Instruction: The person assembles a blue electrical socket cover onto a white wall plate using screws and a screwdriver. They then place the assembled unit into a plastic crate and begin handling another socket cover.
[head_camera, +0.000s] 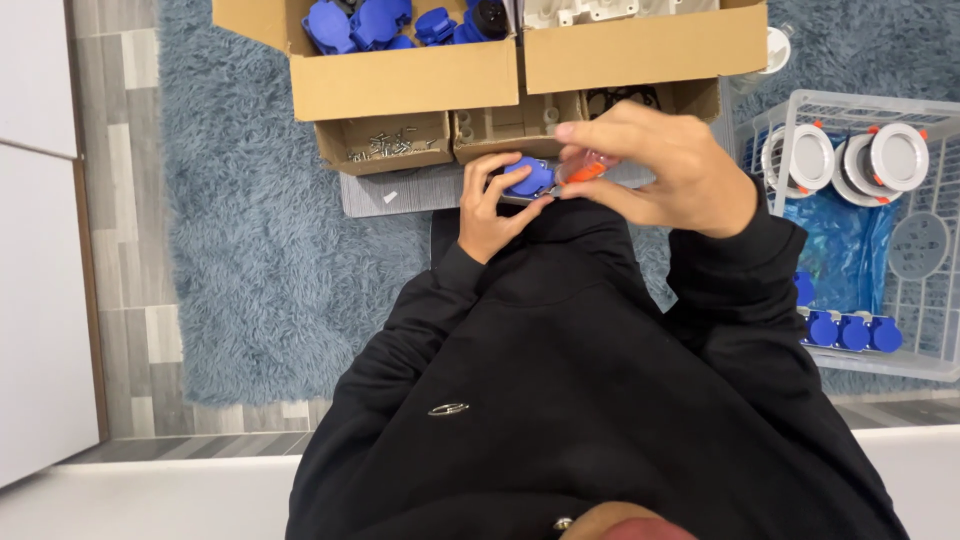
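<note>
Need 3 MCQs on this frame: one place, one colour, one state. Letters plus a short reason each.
1. Where do the loose screws lie?
A. small cardboard box
B. white wire basket
C. on the rug

2. What colour is the part in the left hand?
A. white
B. blue
C. green

3. What is the right hand doing?
A. resting flat on the rug
B. reaching into the basket
C. gripping an orange-handled tool at the part

Answers: 1 A, screws sit in the small open box. 2 B, the pinched part is blue. 3 C, fingers close on the orange handle beside the blue part.

Glossy, seemingly plastic blue part (530, 178); matt cardboard box (400, 80).
</note>
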